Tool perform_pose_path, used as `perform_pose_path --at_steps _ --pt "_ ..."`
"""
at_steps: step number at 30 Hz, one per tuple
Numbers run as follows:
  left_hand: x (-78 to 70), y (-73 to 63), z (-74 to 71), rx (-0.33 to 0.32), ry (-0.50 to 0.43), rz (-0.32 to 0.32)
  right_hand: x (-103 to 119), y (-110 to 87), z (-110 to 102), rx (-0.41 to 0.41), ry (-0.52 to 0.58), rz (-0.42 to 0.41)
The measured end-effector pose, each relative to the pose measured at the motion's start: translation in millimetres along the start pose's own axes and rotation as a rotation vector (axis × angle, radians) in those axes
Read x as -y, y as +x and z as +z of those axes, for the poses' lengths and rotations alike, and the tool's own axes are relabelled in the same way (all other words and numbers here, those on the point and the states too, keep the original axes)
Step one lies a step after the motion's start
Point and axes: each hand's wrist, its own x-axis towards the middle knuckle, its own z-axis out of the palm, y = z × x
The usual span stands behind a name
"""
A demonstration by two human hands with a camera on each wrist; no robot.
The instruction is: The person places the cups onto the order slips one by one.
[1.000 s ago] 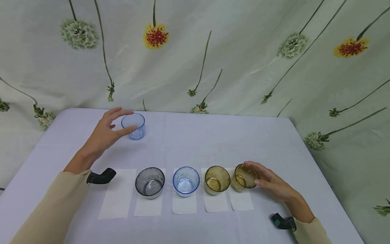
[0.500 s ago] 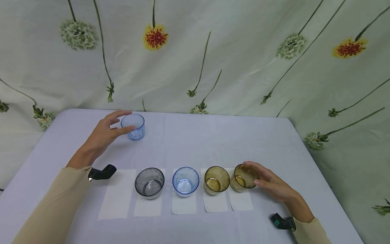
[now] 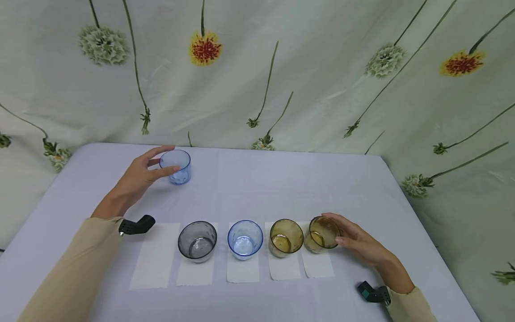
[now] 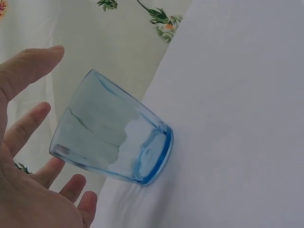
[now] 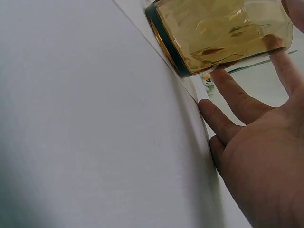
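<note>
At the back left of the table, a clear blue glass stands upright. My left hand is around its near left side, thumb and fingers spread. In the left wrist view the thumb is apart from the rim of the blue glass. My right hand holds the rightmost amber glass between thumb and fingers near its rim. The right wrist view shows fingers reaching behind the amber glass, its base low over the white surface.
In a row stand a grey glass, a second blue glass and another amber glass, each on a white paper strip. The leftmost paper strip bears no glass. A flowered cloth hangs behind the white table.
My left forearm has shifted slightly up and to the right, and the left fingers moved a little round the back blue glass. The right hand and the glasses have stayed in place.
</note>
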Motion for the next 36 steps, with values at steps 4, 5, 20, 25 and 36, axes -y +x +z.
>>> perform_pose_path --at_steps 4,5,20,25,36 --pt "1.9 0.4 0.6 0.013 -0.017 0.004 -1 0.0 0 0.002 0.001 -0.002" --pt "2.6 0.7 0.8 0.015 -0.016 0.004 -1 0.0 0 0.005 0.001 -0.007" --pt "9.3 4.3 1.8 0.018 -0.014 0.004 0 0.4 0 0.009 0.000 -0.020" --pt "9.8 3.4 2.7 0.023 -0.035 0.013 1 0.8 0 0.007 -0.001 -0.012" --pt "13.2 6.5 5.9 0.017 -0.060 0.021 0 1.0 1 0.011 0.021 -0.005"
